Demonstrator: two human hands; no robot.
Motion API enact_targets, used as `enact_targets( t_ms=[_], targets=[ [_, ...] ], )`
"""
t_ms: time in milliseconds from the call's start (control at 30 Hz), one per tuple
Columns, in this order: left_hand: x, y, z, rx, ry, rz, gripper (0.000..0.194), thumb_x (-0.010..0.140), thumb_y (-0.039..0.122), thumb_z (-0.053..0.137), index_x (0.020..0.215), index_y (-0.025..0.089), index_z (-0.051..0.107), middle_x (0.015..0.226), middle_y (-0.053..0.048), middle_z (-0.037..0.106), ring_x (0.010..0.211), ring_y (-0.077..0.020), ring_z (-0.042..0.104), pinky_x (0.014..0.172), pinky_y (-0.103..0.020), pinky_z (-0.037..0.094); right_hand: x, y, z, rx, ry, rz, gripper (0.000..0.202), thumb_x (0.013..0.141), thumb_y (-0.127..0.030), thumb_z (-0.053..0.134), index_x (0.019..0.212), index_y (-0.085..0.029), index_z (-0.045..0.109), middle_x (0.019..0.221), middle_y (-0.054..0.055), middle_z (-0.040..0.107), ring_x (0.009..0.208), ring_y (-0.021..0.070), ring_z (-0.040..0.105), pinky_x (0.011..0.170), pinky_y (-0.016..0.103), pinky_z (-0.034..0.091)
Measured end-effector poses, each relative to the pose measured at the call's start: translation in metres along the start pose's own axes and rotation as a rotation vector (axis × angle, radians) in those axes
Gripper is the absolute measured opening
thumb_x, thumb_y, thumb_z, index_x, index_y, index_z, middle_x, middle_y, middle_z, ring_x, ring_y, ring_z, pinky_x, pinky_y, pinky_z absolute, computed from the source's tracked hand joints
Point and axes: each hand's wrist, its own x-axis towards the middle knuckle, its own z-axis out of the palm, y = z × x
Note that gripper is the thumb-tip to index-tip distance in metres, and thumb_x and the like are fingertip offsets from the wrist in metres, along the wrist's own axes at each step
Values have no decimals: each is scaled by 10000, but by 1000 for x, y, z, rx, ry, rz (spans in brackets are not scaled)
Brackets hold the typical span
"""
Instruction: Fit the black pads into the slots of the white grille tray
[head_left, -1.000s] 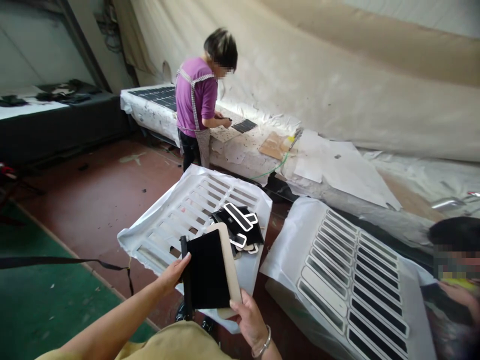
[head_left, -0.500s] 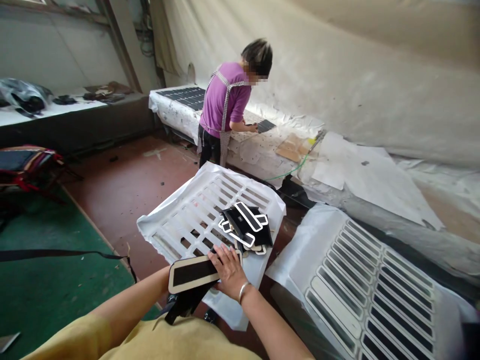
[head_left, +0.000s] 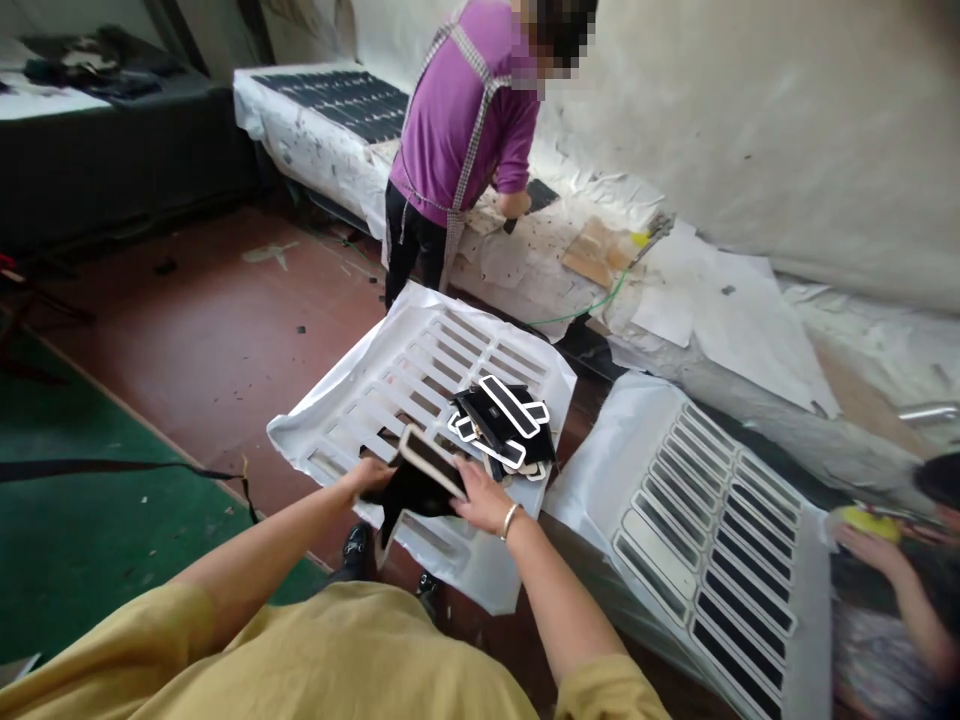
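Hands, two, near frame centre: left hand (head_left: 371, 474) and right hand (head_left: 480, 500) both grip one black white-rimmed piece (head_left: 420, 472) above one white slotted sheet (head_left: 352, 400).

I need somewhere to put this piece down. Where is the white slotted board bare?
The white slotted board is bare on its far-left half, up to the pile of black pieces. It is crowded near the left hand and right hand.

One head-worn camera looks forward and down, close over the wearer's forearms and the white slotted sheet (head_left: 420, 370), with the red-brown floor (head_left: 225, 330) farther off.
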Motion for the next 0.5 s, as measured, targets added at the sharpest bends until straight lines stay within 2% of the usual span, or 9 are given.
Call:
enact_targets(
  t_ms=[67, 133, 233, 300, 400, 500],
  targets=[
    [11, 1, -32, 13, 42, -39, 431, 686, 525, 660, 668, 94, 654, 457, 23, 515, 409, -101, 462, 440, -241, 402, -3, 15, 1, 25, 114, 166, 634, 772, -192, 517, 1360, -67, 313, 1269, 180, 476, 1185, 243, 450, 1036, 399, 327],
    [18, 3, -69, 5, 117, -37, 491, 590, 576, 688, 689, 95, 693, 476, 1, 551, 425, -113, 472, 435, -242, 398, -17, 31, 14, 52, 176, 280, 589, 788, -176, 473, 1348, -65, 329, 1261, 179, 488, 1185, 243, 458, 1036, 404, 334],
    [25, 3, -121, -14, 229, -13, 527, 564, 587, 686, 771, 104, 714, 526, -14, 596, 457, -115, 491, 441, -224, 398, -41, 45, 56, 88, 197, 391, 587, 777, -171, 478, 1342, -88, 341, 1206, 160, 524, 1138, 244, 502, 1011, 398, 370],
    [28, -3, -146, -38, 288, -13, 530, 560, 577, 689, 807, 109, 711, 543, -17, 611, 468, -118, 506, 433, -212, 394, -50, 46, 92, 105, 227, 451, 579, 777, -163, 473, 1339, -101, 344, 1164, 150, 543, 1103, 241, 528, 991, 392, 392],
    [31, -23, -167, -86, 349, -40, 540, 544, 571, 694, 832, 114, 705, 577, -25, 637, 479, -128, 536, 426, -208, 408, -48, 40, 141, 113, 284, 480, 575, 774, -144, 458, 1335, -89, 344, 1148, 162, 545, 1096, 248, 530, 967, 387, 418],
    [30, -50, -172, -130, 383, -65, 560, 534, 570, 709, 850, 108, 700, 636, -45, 662, 518, -139, 569, 453, -216, 444, -32, 33, 172, 62, 322, 411, 633, 725, -99, 471, 1344, -86, 335, 1170, 169, 530, 1121, 261, 501, 977, 400, 412]
  ],
)
